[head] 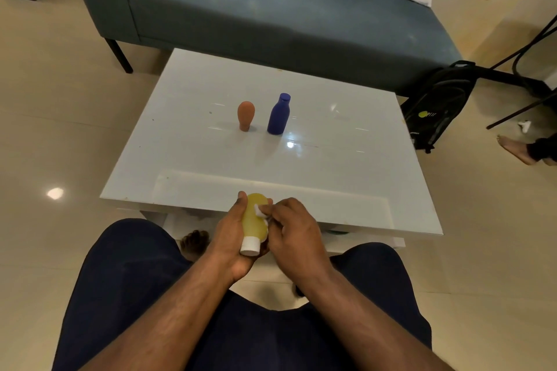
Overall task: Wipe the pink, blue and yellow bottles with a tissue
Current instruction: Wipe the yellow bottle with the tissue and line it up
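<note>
My left hand (230, 232) grips a yellow bottle (255, 221) with a white cap that points toward me, held over the table's near edge. My right hand (294, 227) presses a small white tissue (259, 210) against the bottle's side; most of the tissue is hidden under the fingers. A pink bottle (246, 115) stands cap-down near the middle of the white table (346, 159). Just to its right a blue bottle (278, 114) stands upright. Both are apart from my hands.
A blue-grey sofa (241, 9) stands behind the table. A black backpack (434, 108) leans at the table's right, with another person's foot (515, 150) beyond it. My knees (129, 250) sit under the near edge.
</note>
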Demonstrator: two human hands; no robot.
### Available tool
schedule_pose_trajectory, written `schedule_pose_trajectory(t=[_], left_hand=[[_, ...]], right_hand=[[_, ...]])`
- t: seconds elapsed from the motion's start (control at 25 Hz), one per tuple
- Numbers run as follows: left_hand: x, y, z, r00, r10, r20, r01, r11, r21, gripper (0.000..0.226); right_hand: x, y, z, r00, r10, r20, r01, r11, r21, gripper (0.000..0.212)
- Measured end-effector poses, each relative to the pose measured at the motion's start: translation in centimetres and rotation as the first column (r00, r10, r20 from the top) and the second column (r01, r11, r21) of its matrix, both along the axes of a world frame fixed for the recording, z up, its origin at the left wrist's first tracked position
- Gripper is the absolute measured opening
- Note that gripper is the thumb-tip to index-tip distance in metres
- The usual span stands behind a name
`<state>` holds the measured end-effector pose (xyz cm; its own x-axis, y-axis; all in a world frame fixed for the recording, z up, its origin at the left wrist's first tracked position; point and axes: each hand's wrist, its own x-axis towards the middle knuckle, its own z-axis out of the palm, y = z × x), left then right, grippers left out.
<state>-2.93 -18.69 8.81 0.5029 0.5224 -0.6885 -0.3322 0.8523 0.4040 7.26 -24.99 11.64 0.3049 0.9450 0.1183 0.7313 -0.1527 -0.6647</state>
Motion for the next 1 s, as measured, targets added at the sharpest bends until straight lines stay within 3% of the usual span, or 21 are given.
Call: schedule_pose_trajectory(t=[0.2, 0.4, 0.6, 0.8, 1.0], left_hand=[[-0.1, 0.5, -0.4, 0.998, 0.053, 0.024, -0.052, 0.997, -0.052, 0.053], [0.1, -0.1, 0.0, 1.0, 0.024, 0.016, -0.023, 0.998, -0.055, 0.05], [-0.4, 0.8, -1.0, 0.992, 0.125, 0.022, -0.121, 0.982, -0.145, 0.06], [0.0, 0.4, -0.6, 0.99, 0.104, 0.094, -0.097, 0.992, -0.08, 0.048], [-0.3, 0.8, -1.2, 0.991, 0.097, 0.093, -0.093, 0.995, -0.046, 0.045]], right_hand=[[-1.6, -2.0, 0.2, 0.996, 0.058, -0.069, -0.055, 0.998, 0.043, 0.029], [0.0, -0.2, 0.3, 0.999, -0.019, -0.045, 0.019, 1.0, -0.007, 0.03], [-3.1, -2.9, 0.3, 0.988, 0.151, -0.009, -0.151, 0.988, 0.032, 0.031], [-0.7, -0.5, 0.1, 1.0, 0.031, -0.005, -0.031, 0.999, -0.013, 0.029], [-2.8, -2.4, 0.6, 0.964, 0.23, 0.132, -0.231, 0.973, -0.009, 0.028]])
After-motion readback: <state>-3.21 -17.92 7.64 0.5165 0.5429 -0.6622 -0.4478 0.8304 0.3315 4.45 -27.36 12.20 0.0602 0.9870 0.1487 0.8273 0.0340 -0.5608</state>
